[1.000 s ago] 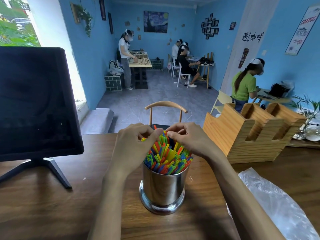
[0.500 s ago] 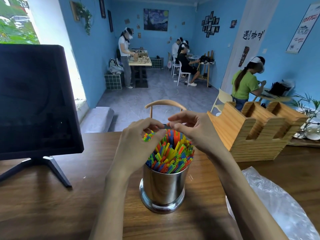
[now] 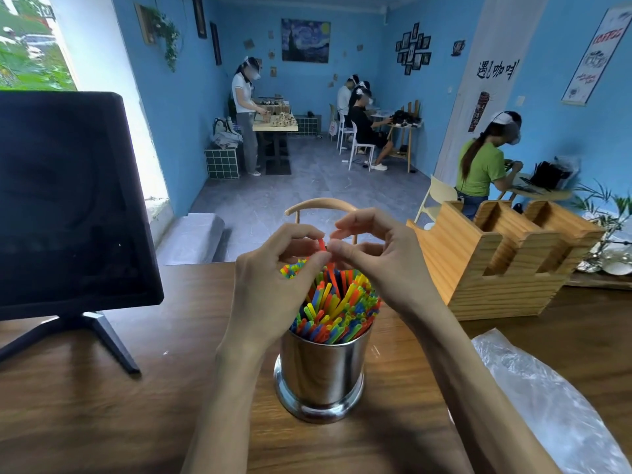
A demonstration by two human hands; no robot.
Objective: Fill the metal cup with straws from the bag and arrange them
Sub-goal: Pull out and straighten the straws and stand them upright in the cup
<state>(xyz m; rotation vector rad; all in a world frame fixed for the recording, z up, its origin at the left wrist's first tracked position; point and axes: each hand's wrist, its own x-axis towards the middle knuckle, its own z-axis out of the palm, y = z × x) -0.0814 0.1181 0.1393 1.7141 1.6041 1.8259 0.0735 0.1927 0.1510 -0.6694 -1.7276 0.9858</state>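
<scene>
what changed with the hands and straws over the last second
Both hands rose from the tops of the coloured plastic straws. The left hand and right hand now pinch one red-orange straw, drawn up above the bundle. The shiny metal cup, clear plastic bag, wooden organiser and black monitor stayed put.

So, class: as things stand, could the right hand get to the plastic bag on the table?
Probably yes. The plastic bag lies on the right hand's own side with nothing between them, but that hand would first have to release the orange straw it pinches.
</scene>
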